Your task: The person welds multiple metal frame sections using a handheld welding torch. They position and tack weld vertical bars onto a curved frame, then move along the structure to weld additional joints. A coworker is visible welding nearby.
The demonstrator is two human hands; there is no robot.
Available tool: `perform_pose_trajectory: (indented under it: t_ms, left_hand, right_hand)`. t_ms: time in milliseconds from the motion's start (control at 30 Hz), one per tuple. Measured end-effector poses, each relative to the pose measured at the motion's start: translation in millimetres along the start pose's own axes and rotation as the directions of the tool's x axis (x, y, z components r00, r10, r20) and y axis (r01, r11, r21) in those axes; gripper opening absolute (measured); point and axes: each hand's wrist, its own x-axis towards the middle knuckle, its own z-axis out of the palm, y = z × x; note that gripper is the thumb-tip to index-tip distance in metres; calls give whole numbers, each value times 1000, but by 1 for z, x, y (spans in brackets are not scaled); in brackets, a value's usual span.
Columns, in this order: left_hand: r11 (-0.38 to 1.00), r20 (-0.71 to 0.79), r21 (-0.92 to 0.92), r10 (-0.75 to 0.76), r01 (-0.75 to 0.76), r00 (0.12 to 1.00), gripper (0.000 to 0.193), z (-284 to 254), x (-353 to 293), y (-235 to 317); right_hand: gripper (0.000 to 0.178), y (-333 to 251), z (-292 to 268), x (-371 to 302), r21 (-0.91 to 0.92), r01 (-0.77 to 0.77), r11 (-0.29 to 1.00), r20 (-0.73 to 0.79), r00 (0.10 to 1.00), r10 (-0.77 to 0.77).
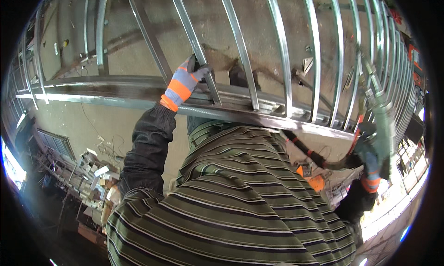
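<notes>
My left hand (186,81), in a grey glove with orange bands, is closed around a slim upright metal bar (196,44). That bar belongs to a metal frame, whose long bottom rail (273,121) runs across just in front of my body. Out at the far right, my right hand (370,162) wears a matching glove and appears wrapped around a long grey-green tool (383,120). Motion blurs the tool, so its exact kind does not show. Dark sleeves cover both my forearms.
More parallel bars (335,48) curve away to the right. A dark hose or cable (307,150) with red parts hangs below the rail, near an orange object (317,182). Boxes and scrap (99,173) are heaped at the lower left. A grate (56,143) lies on the floor.
</notes>
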Motion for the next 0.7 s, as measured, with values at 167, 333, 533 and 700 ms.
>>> perform_pose_trajectory:
  t_ms: [167, 333, 533, 700]
  left_hand:
    - [989, 74, 31, 140, -142, 987, 42, 14, -22, 15]
    - [984, 37, 31, 172, -173, 984, 30, 17, -29, 15]
    - [990, -66, -25, 135, -137, 989, 42, 23, -30, 2]
    - [973, -67, 132, 200, -190, 977, 47, 25, -33, 6]
  right_hand:
    - [46, -25, -18, 65, 28, 119, 992, 285, 951, -122]
    - [50, -27, 15, 125, 59, -9, 998, 571, 821, -27]
    - [54, -9, 73, 156, 92, -93, 991, 758, 652, -9]
    - [58, 6, 100, 169, 96, -232, 968, 822, 566, 54]
